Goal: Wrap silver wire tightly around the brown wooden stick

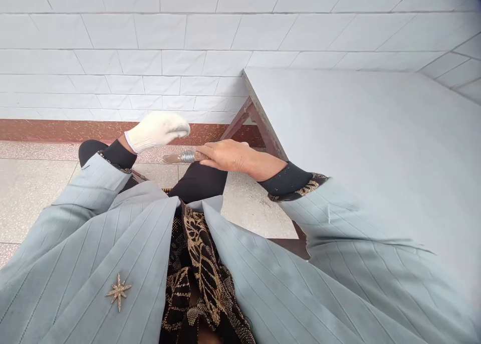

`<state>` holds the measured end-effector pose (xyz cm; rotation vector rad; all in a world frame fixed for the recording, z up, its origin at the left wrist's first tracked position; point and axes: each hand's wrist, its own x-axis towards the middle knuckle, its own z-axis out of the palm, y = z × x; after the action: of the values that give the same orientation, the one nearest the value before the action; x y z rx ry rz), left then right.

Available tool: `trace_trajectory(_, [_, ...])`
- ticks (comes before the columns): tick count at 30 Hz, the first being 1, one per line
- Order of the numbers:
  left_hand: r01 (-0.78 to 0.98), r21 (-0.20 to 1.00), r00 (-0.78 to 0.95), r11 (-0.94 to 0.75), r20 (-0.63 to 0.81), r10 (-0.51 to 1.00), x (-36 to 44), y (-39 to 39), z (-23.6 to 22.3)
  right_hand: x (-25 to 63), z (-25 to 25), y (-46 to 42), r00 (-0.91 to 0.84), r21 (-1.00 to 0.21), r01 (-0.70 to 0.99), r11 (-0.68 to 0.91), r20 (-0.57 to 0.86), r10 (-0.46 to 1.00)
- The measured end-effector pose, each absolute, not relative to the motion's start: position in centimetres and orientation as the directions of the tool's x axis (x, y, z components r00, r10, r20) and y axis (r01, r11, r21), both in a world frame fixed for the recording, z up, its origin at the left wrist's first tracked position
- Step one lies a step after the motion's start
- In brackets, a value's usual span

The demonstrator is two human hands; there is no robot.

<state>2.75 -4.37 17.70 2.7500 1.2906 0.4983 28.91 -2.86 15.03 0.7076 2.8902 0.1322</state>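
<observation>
My left hand (160, 131) wears a white knit glove and is raised in front of my left knee. Its fingers are bent and pressed together; whatever they may hold is hidden. My bare right hand (227, 154) is closed around a wooden handle (172, 158) bound with silvery wire, above my black-clad leg. The handle's tip points left, below the gloved hand and apart from it. The rest of this tool is covered by my fingers, so its kind does not show.
A pale table (356, 128) with reddish-brown legs stands at my right, close to my right arm. White wall tiles (161, 30) rise ahead above a reddish-brown skirting (45, 130). Speckled floor tiles (33, 183) lie below. A thin brown stick-like thing (140, 175) shows beside my left cuff.
</observation>
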Motion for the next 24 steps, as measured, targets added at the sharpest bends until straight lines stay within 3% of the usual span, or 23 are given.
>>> trace_trajectory(5, [0.631,0.620,0.451,-0.466,0.195,0.871,2.1,-2.0,13.8,29.0,15.7,-3.7,-0.906,0.222,0.410,0.885,-0.011,0.423])
trace_trajectory(9, [0.593,0.748,0.346,-0.299,0.099,0.933,3.2,-4.1,9.0,29.2,16.0,-4.0,-0.829,0.268,0.553,0.789,0.085,0.553])
trace_trajectory(11, [0.579,0.758,0.474,-0.299,-0.015,0.880,4.0,-6.1,7.5,29.3,16.1,-3.8,-0.792,0.262,0.605,0.752,0.102,0.602])
trace_trajectory(15, [0.596,0.656,0.680,-0.463,-0.105,0.726,5.5,-9.5,7.8,29.3,16.2,-3.4,-0.737,0.261,0.665,0.699,0.082,0.671])
trace_trajectory(20, [0.746,0.232,0.657,-0.624,-0.109,0.746,6.0,-11.4,11.3,29.1,16.3,-3.7,-0.707,0.308,0.676,0.669,0.019,0.707])
trace_trajectory(24, [0.788,-0.031,0.615,-0.615,-0.013,0.789,5.3,-11.7,13.2,28.9,15.8,-3.6,-0.730,0.318,0.642,0.698,-0.027,0.683])
